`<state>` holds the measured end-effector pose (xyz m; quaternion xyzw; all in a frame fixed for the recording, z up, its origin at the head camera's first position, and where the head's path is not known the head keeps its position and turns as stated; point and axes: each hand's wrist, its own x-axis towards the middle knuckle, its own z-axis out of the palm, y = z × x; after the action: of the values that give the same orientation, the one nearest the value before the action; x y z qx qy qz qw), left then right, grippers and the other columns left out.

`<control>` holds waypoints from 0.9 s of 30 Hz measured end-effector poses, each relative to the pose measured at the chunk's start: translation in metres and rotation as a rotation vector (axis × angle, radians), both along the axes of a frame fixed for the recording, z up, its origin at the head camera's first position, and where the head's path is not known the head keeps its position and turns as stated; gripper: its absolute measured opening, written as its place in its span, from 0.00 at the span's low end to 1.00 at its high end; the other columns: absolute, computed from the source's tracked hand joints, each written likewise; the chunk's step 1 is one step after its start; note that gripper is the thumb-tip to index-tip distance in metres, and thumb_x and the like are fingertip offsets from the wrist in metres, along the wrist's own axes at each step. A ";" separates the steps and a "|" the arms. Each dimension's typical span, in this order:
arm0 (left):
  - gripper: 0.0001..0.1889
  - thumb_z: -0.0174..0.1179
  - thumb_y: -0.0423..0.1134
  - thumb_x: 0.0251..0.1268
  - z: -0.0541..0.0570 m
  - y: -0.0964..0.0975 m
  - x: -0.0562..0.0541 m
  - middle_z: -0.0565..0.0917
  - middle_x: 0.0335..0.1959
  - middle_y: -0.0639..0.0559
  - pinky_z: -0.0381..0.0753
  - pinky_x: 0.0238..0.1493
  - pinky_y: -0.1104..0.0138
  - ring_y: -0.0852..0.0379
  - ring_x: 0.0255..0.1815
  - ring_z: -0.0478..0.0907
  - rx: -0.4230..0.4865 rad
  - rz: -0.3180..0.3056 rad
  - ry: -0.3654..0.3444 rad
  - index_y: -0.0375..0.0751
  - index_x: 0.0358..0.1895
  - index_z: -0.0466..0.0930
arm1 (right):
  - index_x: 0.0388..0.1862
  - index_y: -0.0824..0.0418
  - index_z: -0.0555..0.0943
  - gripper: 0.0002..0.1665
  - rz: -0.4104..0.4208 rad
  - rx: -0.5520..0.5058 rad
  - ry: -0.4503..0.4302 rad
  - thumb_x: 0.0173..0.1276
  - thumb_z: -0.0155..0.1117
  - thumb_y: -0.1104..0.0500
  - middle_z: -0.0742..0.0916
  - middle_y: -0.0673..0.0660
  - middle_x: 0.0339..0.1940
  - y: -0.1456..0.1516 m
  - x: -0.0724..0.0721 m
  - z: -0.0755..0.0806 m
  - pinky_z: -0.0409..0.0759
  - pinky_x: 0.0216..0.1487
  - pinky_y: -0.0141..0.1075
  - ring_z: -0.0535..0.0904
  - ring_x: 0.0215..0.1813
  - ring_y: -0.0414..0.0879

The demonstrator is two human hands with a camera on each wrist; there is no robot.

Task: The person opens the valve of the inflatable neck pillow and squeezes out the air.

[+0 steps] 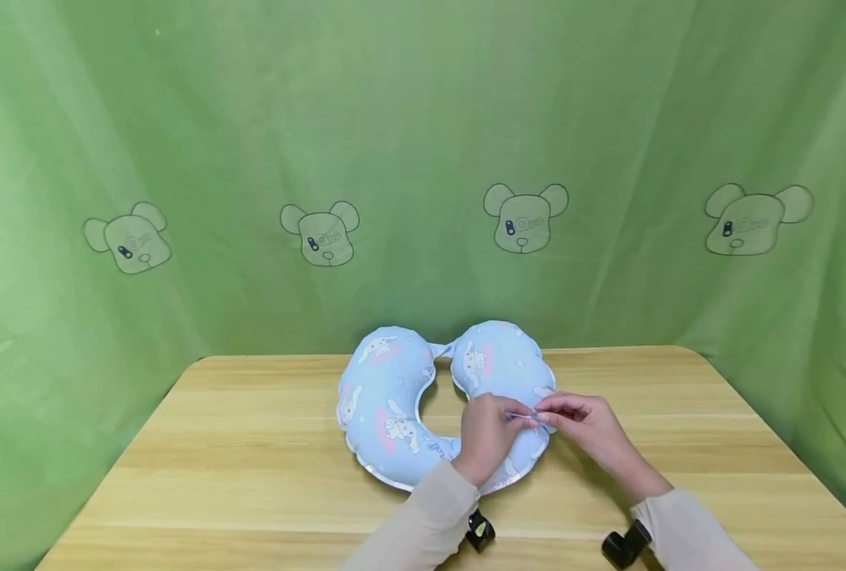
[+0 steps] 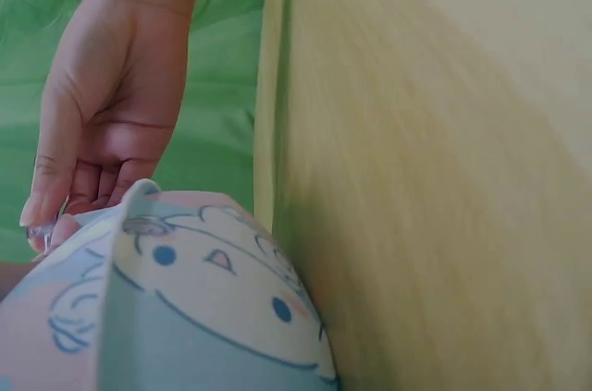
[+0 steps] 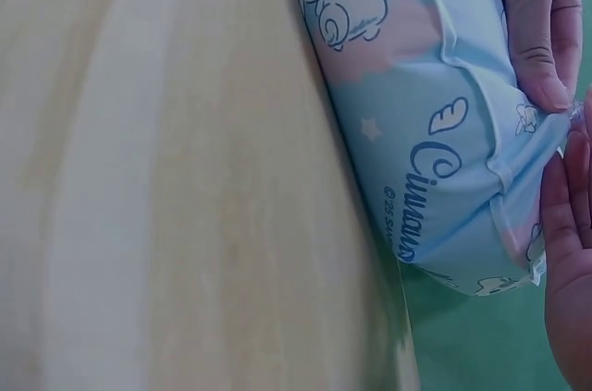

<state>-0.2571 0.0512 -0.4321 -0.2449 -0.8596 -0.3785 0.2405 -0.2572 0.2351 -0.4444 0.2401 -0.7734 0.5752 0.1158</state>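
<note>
Head view: I am noting a puffed U-shaped pillow (image 1: 387, 392) far-centre on the wood-grain table (image 1: 237, 452), left hand (image 1: 489, 436) and right hand (image 1: 597, 432) pinching its clear valve (image 1: 536, 414). Left wrist: a cartoon print (image 2: 222, 275) is curving smoothly. Right wrist: the raised seam (image 3: 500, 174) is puckering.

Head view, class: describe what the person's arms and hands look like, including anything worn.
The left sleeve and right sleeve are long, plain and pale beige. Small black devices show at the left wrist and right wrist. The left hand and right hand wear no gloves.
</note>
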 end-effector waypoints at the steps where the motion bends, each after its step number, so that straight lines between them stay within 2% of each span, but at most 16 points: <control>1: 0.07 0.70 0.47 0.47 -0.001 0.000 0.000 0.87 0.25 0.63 0.72 0.33 0.84 0.72 0.30 0.81 0.009 -0.005 -0.001 0.50 0.28 0.89 | 0.38 0.71 0.83 0.08 -0.003 0.006 -0.005 0.60 0.65 0.69 0.87 0.44 0.37 0.001 0.000 0.000 0.79 0.32 0.28 0.81 0.35 0.37; 8: 0.06 0.72 0.46 0.47 -0.003 0.001 -0.005 0.86 0.25 0.63 0.69 0.34 0.86 0.77 0.28 0.78 0.077 -0.054 -0.092 0.50 0.27 0.89 | 0.40 0.72 0.82 0.10 0.013 0.021 -0.040 0.59 0.66 0.69 0.86 0.43 0.38 0.005 0.001 0.001 0.80 0.37 0.27 0.81 0.39 0.37; 12: 0.05 0.72 0.44 0.47 -0.003 0.002 -0.005 0.86 0.25 0.63 0.69 0.34 0.86 0.78 0.28 0.77 0.097 -0.062 -0.146 0.49 0.27 0.89 | 0.40 0.73 0.81 0.10 0.042 0.010 -0.023 0.58 0.66 0.71 0.86 0.43 0.39 0.005 0.000 0.001 0.80 0.38 0.27 0.81 0.40 0.36; 16: 0.06 0.72 0.43 0.47 -0.001 0.002 -0.004 0.87 0.25 0.61 0.70 0.35 0.85 0.76 0.28 0.78 0.113 -0.067 -0.151 0.47 0.27 0.89 | 0.38 0.72 0.83 0.08 0.033 0.012 0.013 0.58 0.66 0.71 0.86 0.45 0.38 0.003 0.000 0.000 0.80 0.37 0.27 0.80 0.39 0.36; 22: 0.07 0.70 0.46 0.49 0.000 0.002 -0.002 0.87 0.26 0.62 0.69 0.35 0.86 0.77 0.29 0.77 0.108 -0.055 -0.172 0.48 0.27 0.89 | 0.36 0.68 0.84 0.07 -0.019 0.031 0.013 0.57 0.68 0.69 0.86 0.48 0.34 0.000 0.002 0.003 0.79 0.33 0.29 0.80 0.35 0.39; 27: 0.07 0.70 0.46 0.50 -0.001 0.002 0.000 0.87 0.26 0.62 0.70 0.35 0.85 0.76 0.29 0.78 0.092 -0.040 -0.148 0.48 0.27 0.89 | 0.35 0.68 0.84 0.07 -0.036 0.026 0.008 0.55 0.69 0.69 0.86 0.49 0.32 -0.002 0.004 0.005 0.79 0.31 0.29 0.80 0.32 0.39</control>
<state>-0.2573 0.0530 -0.4328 -0.2219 -0.8518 -0.4393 0.1795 -0.2534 0.2334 -0.4396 0.2298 -0.7845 0.5619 0.1263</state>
